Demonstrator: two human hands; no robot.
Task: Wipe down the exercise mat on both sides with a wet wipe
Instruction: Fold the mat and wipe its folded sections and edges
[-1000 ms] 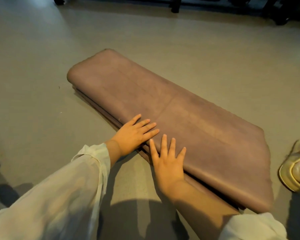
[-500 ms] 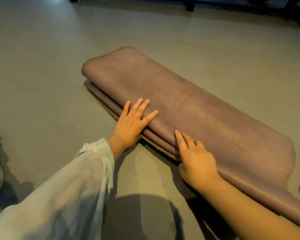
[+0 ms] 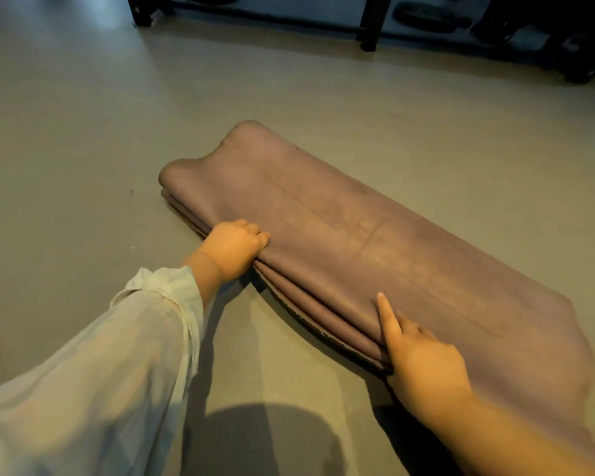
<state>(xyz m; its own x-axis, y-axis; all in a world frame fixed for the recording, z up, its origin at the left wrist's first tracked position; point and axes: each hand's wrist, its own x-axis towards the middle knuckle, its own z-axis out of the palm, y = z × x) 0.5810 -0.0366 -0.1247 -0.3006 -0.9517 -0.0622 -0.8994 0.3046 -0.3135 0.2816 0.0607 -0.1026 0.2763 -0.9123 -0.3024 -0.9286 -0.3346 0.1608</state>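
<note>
The exercise mat (image 3: 375,242) lies folded in several layers on the floor (image 3: 83,149). The left hand (image 3: 232,247) grips the top layer's near edge, fingers curled round it. The right hand (image 3: 423,359) grasps the same edge, forefinger extended. The mat appears soft, limp and moderately heavy; take hold along this edge, hands well apart. No wipe is visible.

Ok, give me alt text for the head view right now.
Both hands sit on the near edge of a folded purple exercise mat on a grey floor: the left hand grips the stacked layers, the right hand rests against them with its index finger pointing forward. Dark equipment legs stand behind.
</note>
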